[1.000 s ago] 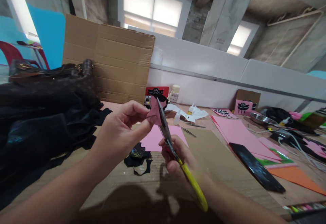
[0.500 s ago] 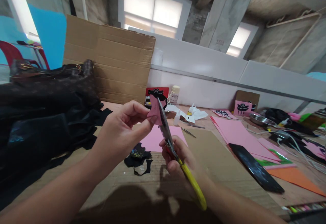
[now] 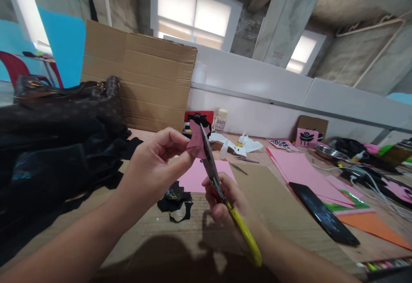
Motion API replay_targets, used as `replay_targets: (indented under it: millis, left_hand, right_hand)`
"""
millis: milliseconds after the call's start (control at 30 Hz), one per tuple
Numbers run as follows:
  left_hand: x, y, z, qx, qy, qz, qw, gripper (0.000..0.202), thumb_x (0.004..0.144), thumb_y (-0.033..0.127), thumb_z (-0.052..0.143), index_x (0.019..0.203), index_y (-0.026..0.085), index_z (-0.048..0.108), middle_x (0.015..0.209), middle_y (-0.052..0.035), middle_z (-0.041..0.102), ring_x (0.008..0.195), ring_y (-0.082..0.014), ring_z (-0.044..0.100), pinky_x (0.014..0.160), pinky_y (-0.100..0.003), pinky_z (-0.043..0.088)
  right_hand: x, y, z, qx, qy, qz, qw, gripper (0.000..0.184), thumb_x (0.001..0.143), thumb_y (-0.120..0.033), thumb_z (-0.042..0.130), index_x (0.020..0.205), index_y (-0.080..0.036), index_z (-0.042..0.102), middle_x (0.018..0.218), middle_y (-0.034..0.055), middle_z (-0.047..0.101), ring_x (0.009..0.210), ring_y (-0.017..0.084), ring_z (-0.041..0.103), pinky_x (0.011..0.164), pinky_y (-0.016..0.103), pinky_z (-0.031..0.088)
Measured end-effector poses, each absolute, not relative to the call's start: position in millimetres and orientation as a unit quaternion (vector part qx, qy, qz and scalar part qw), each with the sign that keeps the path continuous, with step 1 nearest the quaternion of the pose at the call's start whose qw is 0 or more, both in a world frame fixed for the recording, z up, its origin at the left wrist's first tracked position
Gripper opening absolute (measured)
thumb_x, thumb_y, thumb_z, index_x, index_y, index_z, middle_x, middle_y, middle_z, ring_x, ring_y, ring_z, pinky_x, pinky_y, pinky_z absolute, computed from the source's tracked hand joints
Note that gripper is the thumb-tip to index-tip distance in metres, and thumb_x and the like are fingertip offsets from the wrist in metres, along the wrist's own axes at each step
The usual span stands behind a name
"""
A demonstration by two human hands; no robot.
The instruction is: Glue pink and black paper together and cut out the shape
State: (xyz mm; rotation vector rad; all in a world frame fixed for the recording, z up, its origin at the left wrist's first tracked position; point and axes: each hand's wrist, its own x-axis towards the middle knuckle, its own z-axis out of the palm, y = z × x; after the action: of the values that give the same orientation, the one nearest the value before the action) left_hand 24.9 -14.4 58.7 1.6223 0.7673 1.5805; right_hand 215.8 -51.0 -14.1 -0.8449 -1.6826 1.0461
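Note:
Between the thumb and fingers of my left hand (image 3: 164, 154) is a small piece of pink paper (image 3: 196, 139), with black material showing behind it. My right hand (image 3: 227, 201) is closed around a pair of scissors (image 3: 210, 165) with yellow-coated handles. The blades point up and away from me and lie along the right edge of the pink piece. Under the hands, a pink sheet (image 3: 193, 178) rests on cardboard. Black cut scraps (image 3: 175, 199) are near my left wrist.
A smartphone (image 3: 322, 212) and stacked pink sheets (image 3: 299, 167) lie to the right. Tweezers (image 3: 238, 168) and small glue bottles (image 3: 224, 149) are beyond my hands. At left sits a brown handbag (image 3: 67, 103) with black material before it. An upright cardboard panel (image 3: 154, 77) stands behind.
Almost nothing differs. The scissors and both hands have shifted very slightly, and the grip of each hand is the same.

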Motion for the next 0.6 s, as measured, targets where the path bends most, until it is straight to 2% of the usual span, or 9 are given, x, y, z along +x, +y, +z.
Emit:
replay_targets:
  millis: [300,600]
  left_hand:
    - [24.3,-16.1,59.2,0.63,0.298,0.615,0.369,0.014,0.076,0.021,0.076,0.073,0.021,0.063,0.068,0.0025,0.069,0.062,-0.0113,0.062,0.055,-0.02,0.048]
    - [24.7,-14.0,53.9,0.636,0.266,0.606,0.396,0.014,0.081,0.017,0.074,0.074,0.022,0.063,0.074,0.0041,0.074,0.072,-0.0096,0.069,0.068,-0.017,0.053]
  right_hand:
    - [213.7,-52.9,-7.8,-0.356,-0.68,0.431,0.474,0.06,0.079,-0.072,0.068,0.109,-0.022,0.055,0.084,0.0002,0.047,0.069,0.014,0.04,0.062,0.027,0.039]
    - [218.0,-48.2,-26.1,-0.328,-0.688,0.427,0.487,0.055,0.084,-0.068,0.066,0.118,-0.027,0.055,0.086,0.0003,0.045,0.072,0.016,0.041,0.068,0.03,0.042]
